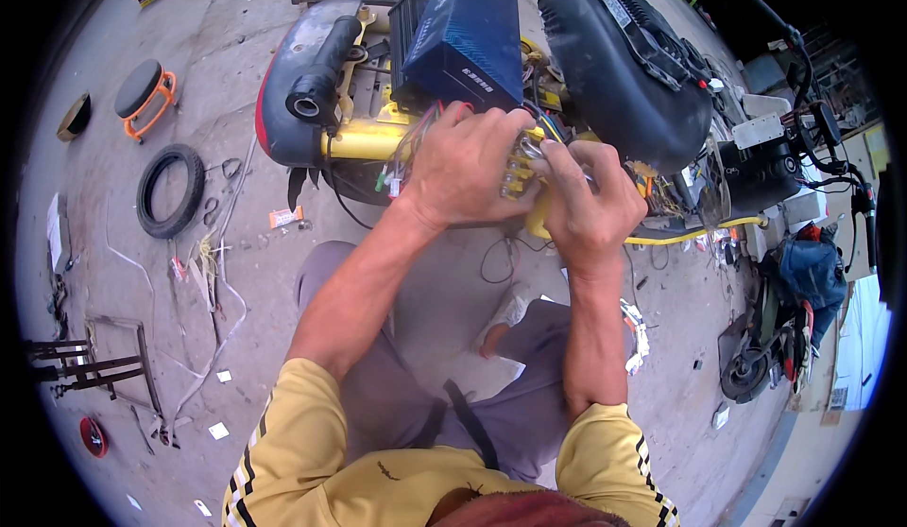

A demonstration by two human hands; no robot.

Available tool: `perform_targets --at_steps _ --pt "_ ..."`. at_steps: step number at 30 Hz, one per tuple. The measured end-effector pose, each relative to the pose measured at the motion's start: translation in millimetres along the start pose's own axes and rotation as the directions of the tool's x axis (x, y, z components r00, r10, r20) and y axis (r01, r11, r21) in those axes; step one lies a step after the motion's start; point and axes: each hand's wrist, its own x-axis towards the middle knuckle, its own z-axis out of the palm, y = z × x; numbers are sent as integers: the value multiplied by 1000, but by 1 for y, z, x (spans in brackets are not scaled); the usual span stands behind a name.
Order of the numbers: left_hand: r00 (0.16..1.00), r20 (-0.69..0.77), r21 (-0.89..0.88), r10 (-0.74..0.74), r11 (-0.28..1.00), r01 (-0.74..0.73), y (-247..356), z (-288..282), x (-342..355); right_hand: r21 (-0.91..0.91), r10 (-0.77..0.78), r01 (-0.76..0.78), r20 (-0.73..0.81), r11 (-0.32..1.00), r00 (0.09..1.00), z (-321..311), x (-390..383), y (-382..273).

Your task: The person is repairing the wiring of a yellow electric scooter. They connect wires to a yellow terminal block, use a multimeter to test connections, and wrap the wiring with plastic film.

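Observation:
My left hand (pixel 472 163) is closed at the near side of a stripped-down scooter, its fingers bent over a bundle of thin coloured wires (pixel 408 154) that fans out beside it. My right hand (pixel 593 196) pinches with thumb and index finger close to the left fingertips; a small shiny metal piece (pixel 533 149) shows there, partly hidden. Between the two hands a ribbed yellow part (pixel 516 175), like a coil spring, is visible. Just beyond them, a dark blue printed box (pixel 468 40) rests on the yellow frame (pixel 364 138). Coloured cables (pixel 548 126) run down beside the box.
A black scooter seat (pixel 614 73) lies over the frame to the right. A loose tire (pixel 171 190) and an orange-legged stool (pixel 146 100) are on the floor at left. A metal frame (pixel 118 362) lies lower left. Another two-wheeler (pixel 789 310) stands at right.

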Motion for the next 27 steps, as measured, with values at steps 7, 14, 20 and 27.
perform_targets --at_steps 7,14,20,27 --pt "998 57 48 -30 998 27 3 -5 1 119 -36 33 21 992 999 -10 10 12" --pt "993 114 16 19 1000 -21 7 -16 -1 273 423 -387 -85 881 902 -64 -67 -8" --pt "994 105 151 6 988 -22 14 -19 -8 -182 832 -955 546 232 98 19 -284 -87" --pt "988 148 218 -54 976 21 39 -34 -11 -534 740 -842 594 70 -315 49 -382 -102"
